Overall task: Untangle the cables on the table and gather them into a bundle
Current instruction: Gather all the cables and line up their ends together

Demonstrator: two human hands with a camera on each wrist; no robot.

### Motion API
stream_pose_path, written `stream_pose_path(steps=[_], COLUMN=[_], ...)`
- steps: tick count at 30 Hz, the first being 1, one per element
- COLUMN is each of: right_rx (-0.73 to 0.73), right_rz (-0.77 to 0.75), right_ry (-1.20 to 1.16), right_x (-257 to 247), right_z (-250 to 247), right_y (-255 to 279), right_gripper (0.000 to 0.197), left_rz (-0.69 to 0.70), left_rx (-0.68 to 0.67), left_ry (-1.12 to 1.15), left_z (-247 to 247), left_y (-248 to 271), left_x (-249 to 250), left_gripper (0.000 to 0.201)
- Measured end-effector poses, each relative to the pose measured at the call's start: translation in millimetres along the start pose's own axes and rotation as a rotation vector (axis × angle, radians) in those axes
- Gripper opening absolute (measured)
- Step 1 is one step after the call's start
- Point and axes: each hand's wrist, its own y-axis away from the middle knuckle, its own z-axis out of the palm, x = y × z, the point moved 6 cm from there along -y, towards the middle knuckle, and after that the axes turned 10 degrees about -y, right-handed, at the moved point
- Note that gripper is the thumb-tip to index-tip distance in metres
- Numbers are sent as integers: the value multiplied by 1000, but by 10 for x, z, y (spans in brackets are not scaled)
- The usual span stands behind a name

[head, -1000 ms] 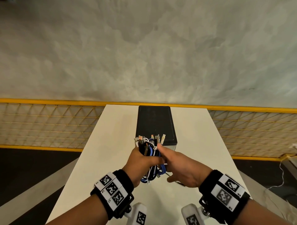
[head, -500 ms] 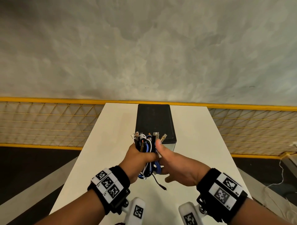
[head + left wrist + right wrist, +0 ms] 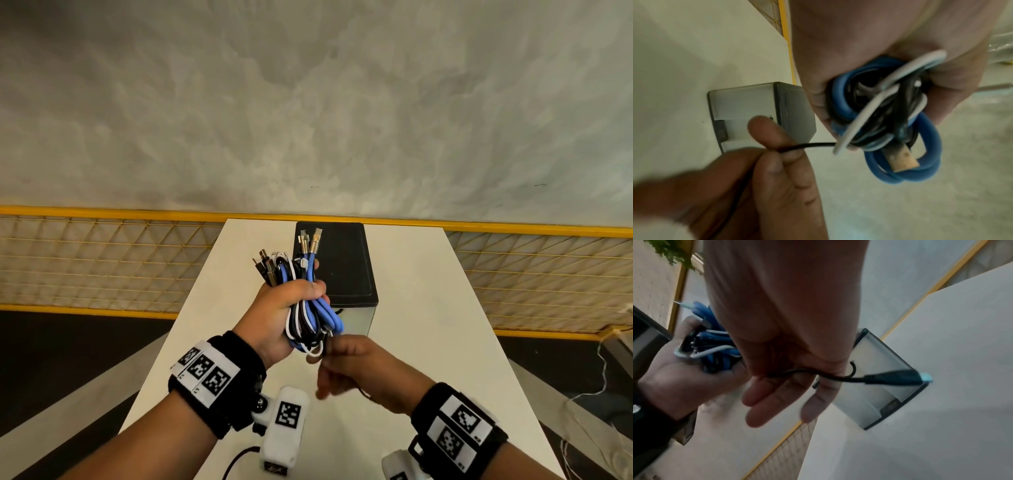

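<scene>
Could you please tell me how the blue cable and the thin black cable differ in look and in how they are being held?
The blue cable is thick; the thin black cable is much slimmer. The blue cable is folded into loops inside the bundle that the left hand grips; the black one trails out of the bundle, pinched by the right hand. The black cable's plug hangs loose past that hand. Both belong to one bundle.

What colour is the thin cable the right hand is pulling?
Black. The thin cable, pinched by the right hand, shows best in the left wrist view.
</scene>
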Motion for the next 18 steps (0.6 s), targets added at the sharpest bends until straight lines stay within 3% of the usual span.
stream_pose_path(steps=[3,6,9,13,16,18], right_rx=[-59,-63,16,32,-26,-19], right_rz=[103,204,154,-41,-49,23], right_ry=[51,224,295,323,435,415], right_x=[86,146,81,-175,-239,-217], right_z=[-31,-198,-331,-278,-168,-153], right_y=[73,112,124,186,211,210], right_gripper=[19,27,27,5,14,14], left_rz=[-51,-125,-223,-352,-303,-223], left_rx=[-109,-258,-282,-229,-237,-234], left_ry=[118,87,-36,-310,-529,-627], left_z=[-56,-97,-179,-278,-207,-159], left_y=[22,122,176,191,229,223], left_x=[-25,-95,-214,-416,-442,-446], left_gripper=[43,65,57,53,17,22])
